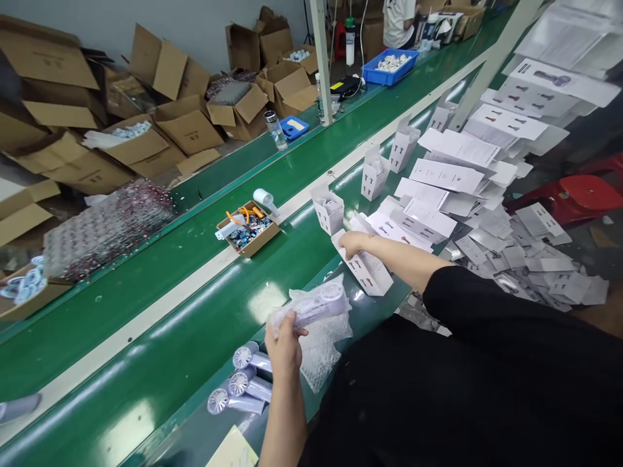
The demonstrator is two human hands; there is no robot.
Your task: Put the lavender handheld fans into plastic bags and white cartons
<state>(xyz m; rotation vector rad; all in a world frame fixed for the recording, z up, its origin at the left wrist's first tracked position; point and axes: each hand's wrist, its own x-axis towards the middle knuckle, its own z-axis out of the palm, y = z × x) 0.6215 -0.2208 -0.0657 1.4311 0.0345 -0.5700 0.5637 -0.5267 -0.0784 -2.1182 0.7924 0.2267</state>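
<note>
My left hand (285, 347) is closed around the end of a lavender handheld fan (321, 305) in a clear bubble-wrap sleeve, held up above the bench. Further forward, my right hand (354, 244) grips a white printed carton (370, 277) near its upper end; some of its fingers are hidden by the carton's wall. The carton lies tilted at the bench edge. Below the wrapped fan are flat bubble-wrap bags (318, 353). Three unwrapped lavender fans (243, 384) lie to the left of my left forearm.
Filled upright cartons (329, 211) stand along the green conveyor belt (195, 350). Flat white cartons (448, 175) are heaped at the right, near a red stool (579, 198). A small parts box (257, 243) with pliers sits across the belt. Behind are cardboard boxes (187, 126) and a person (399, 24).
</note>
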